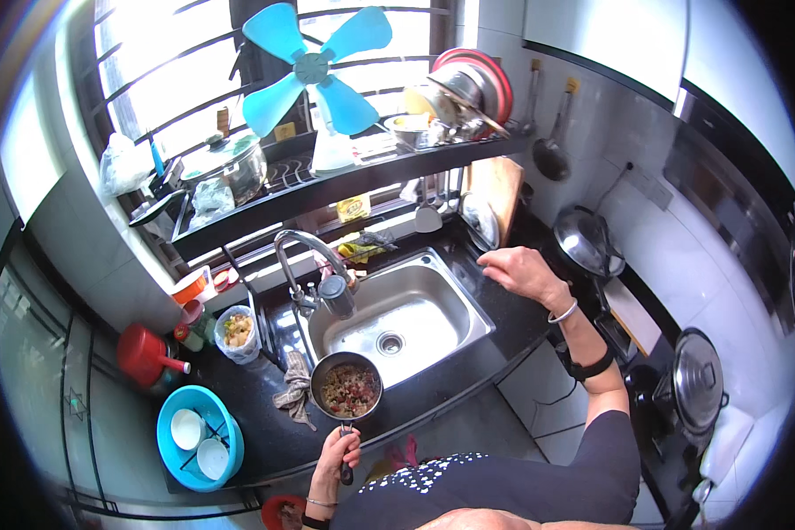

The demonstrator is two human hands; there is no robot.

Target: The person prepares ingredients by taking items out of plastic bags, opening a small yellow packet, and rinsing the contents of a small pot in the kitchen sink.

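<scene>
My left hand point(338, 454) is closed around the black handle of a small frying pan point(346, 386). The pan holds browned, chopped food with reddish bits, and sits at the front edge of the black counter, by the near left corner of the steel sink point(397, 315). A crumpled striped cloth point(295, 389) lies left of the pan. My right hand point(523, 273) is raised over the counter at the sink's right side, fingers bent together; whether something small is between them cannot be told. The chrome faucet point(305, 245) stands behind the sink with a filter on its spout.
Left are a blue basin point(234, 430) with white bowls, a red pot point(147, 354) and a bag-lined container of scraps point(238, 334). A dish rack point(344, 192) with a blue-bladed fan point(311, 68) spans above. A wok point(586, 242) and a lidded pot point(697, 377) stand right.
</scene>
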